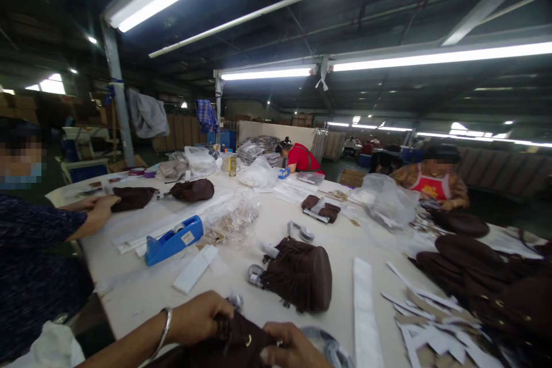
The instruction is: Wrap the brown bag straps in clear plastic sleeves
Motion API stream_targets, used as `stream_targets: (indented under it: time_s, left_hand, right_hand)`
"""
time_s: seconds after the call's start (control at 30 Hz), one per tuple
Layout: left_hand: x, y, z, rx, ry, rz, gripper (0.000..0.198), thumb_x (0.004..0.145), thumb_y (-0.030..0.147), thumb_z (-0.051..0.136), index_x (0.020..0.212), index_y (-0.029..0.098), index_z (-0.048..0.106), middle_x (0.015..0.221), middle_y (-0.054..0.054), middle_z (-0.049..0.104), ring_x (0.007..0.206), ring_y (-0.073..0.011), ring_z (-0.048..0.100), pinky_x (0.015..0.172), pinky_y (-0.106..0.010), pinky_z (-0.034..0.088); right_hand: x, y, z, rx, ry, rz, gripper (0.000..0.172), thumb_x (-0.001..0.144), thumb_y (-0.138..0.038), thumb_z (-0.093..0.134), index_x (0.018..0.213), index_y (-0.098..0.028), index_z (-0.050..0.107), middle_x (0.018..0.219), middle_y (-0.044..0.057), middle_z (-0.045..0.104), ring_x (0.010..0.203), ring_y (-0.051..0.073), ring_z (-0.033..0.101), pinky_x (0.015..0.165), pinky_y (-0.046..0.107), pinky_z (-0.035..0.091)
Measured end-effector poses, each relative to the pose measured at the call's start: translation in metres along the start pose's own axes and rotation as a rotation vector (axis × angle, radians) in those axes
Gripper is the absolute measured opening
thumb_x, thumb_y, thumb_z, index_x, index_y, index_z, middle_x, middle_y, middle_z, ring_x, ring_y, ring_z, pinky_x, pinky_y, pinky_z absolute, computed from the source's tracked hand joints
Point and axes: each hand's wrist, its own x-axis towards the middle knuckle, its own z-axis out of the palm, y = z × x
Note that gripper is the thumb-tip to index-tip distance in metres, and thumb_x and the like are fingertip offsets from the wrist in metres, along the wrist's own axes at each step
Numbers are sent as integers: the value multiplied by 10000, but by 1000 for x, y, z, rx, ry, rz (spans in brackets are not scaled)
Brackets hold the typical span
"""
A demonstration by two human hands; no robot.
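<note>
A dark brown bag (248,340) with a small gold-coloured metal ring lies between my hands at the bottom edge, partly cut off by the frame. My left hand (199,317), a silver bangle on its wrist, is closed on the bag's upper left part. On the other side my right hand (293,346) grips the bag with the thumb on the near face. Just beyond sits a finished-looking brown fringed bag (302,273) on its side, with a clear-wrapped grey coil (255,275) at its left end. Coiled clear-wrapped material (330,348) lies beside my right hand.
The white table (340,241) carries a blue tape dispenser (175,240), white paper strips (366,310), paper and card scraps (431,322), brown bag pieces (478,276) and clear plastic bags (386,201). A co-worker (34,230) handles a brown bag at left; others work across the table.
</note>
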Motion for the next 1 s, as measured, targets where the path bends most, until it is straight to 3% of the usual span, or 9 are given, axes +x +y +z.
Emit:
stream_targets:
  time_s: [0.17, 0.33, 0.4, 0.5, 0.63, 0.73, 0.83, 0.93, 1.0]
  left_hand:
    - [11, 1, 3, -137, 114, 21, 252, 739, 398, 594, 744, 151, 645, 602, 13, 538, 560, -141, 441, 565, -261, 363]
    - [3, 15, 12, -8, 230, 179, 398, 880, 488, 509, 683, 166, 633, 816, -38, 637, 929, -217, 548, 899, -316, 396]
    - [0, 21, 11, -32, 261, 174, 445, 904, 524, 464, 717, 159, 639, 821, -49, 655, 884, -219, 575, 849, -330, 431]
    - [-3, 24, 7, -263, 318, 56, 492, 869, 605, 451, 780, 142, 593, 751, -79, 659, 692, -207, 596, 611, -310, 456]
    - [-20, 17, -1, -402, 334, -18, 479, 894, 610, 368, 838, 159, 517, 729, -53, 596, 780, -216, 639, 620, -284, 457]
    - [-41, -1, -17, -294, 371, -124, 474, 879, 617, 366, 863, 170, 522, 606, 21, 485, 628, -180, 594, 551, -259, 411]
    - [-56, -17, -37, -111, 458, -223, 367, 823, 535, 506, 751, 176, 536, 525, 38, 453, 512, -162, 508, 522, -261, 355]
    - [-55, -13, -40, 60, 535, -177, 199, 778, 388, 610, 767, 191, 591, 705, -7, 590, 738, -201, 576, 679, -291, 405]
    - [-44, 0, -25, 154, 467, -36, 176, 792, 333, 621, 932, 227, 637, 955, -17, 641, 933, -213, 573, 812, -300, 411]
  right_hand:
    - [-3, -9, 3, -151, 71, 29, 287, 771, -354, 638, 1039, -259, 679, 992, -13, 638, 970, 227, 544, 827, 276, 404]
    - [6, -14, -8, -145, -5, -146, 195, 765, -335, 640, 902, -199, 662, 815, -18, 598, 801, 180, 511, 688, 240, 385]
    - [8, -8, -14, -89, -16, -161, 185, 778, -348, 632, 866, -185, 648, 765, -20, 553, 748, 159, 481, 647, 231, 363]
    - [9, 7, -22, -52, -53, -145, 228, 789, -395, 634, 807, -168, 624, 694, -29, 477, 678, 133, 433, 628, 231, 344]
    - [4, 24, -30, -46, -73, -110, 316, 798, -476, 634, 801, -161, 606, 669, -34, 455, 657, 126, 418, 629, 237, 348]
    - [-1, 26, -35, -50, -88, -96, 355, 809, -511, 621, 855, -160, 629, 699, -20, 496, 683, 139, 442, 653, 254, 371]
    - [-2, 25, -39, -56, -122, -87, 367, 827, -513, 601, 925, -164, 652, 754, -1, 541, 713, 153, 466, 669, 266, 386]
    - [2, 24, -40, -60, -144, -84, 355, 842, -500, 588, 927, -163, 658, 773, 5, 554, 726, 156, 479, 682, 270, 394]
    - [5, 22, -39, -82, -142, -79, 357, 846, -501, 583, 927, -161, 660, 771, 6, 555, 730, 160, 483, 683, 271, 401]
